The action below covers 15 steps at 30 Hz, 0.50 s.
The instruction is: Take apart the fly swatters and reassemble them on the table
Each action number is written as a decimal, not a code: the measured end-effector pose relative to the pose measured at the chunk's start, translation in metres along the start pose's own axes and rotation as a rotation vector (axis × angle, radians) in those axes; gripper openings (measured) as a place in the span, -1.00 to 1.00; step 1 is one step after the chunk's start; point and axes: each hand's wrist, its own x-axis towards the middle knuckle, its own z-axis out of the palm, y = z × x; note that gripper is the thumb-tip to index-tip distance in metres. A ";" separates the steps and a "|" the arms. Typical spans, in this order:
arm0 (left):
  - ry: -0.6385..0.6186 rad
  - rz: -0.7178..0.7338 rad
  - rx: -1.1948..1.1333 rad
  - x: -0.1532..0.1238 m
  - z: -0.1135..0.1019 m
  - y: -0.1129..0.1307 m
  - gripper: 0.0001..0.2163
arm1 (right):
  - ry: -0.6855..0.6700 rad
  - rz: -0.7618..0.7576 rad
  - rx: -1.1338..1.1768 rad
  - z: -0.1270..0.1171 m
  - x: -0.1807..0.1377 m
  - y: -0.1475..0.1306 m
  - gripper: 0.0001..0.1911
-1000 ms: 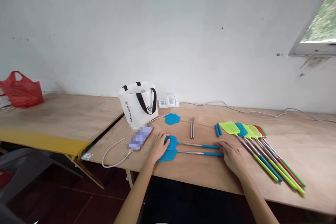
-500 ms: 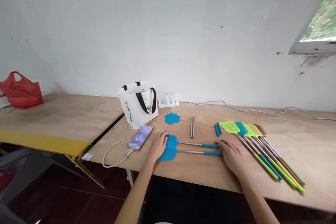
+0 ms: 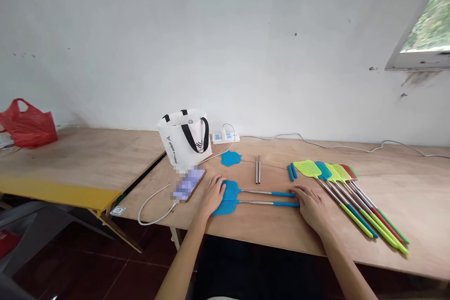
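Note:
Two blue fly swatters (image 3: pixel 253 199) lie side by side on the wooden table (image 3: pixel 267 229), heads to the left and blue grips to the right. My left hand (image 3: pixel 212 195) rests flat with fingers spread against the swatter heads. At the other end my right hand (image 3: pixel 311 207) lies flat, fingertips touching the blue grips. Neither hand holds anything. Beyond them lie a loose blue swatter head (image 3: pixel 231 158), two metal rods (image 3: pixel 258 169) and two loose blue grips (image 3: pixel 291 172).
A row of several assembled swatters (image 3: pixel 348 197) in green, blue and red lies at the right. A phone (image 3: pixel 188 183) on a white cable, a white tote bag (image 3: pixel 185 138) and a power strip (image 3: pixel 225 138) are at the left. A red plastic bag (image 3: pixel 28 123) sits on the neighbouring table.
Only the view has shifted slightly; both hands stay where they were at the ends of the two blue swatters.

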 end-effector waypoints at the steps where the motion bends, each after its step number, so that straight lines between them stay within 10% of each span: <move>1: 0.001 0.000 -0.001 0.000 0.000 0.000 -0.72 | 0.053 -0.003 0.026 -0.003 0.001 -0.002 -0.54; 7: -0.004 -0.006 -0.003 0.000 0.000 0.002 -0.72 | 0.521 0.054 0.145 -0.028 0.006 -0.025 -0.72; 15: 0.124 -0.098 -0.265 0.003 -0.032 0.025 -0.71 | 0.598 0.008 0.287 -0.041 0.007 -0.044 -0.79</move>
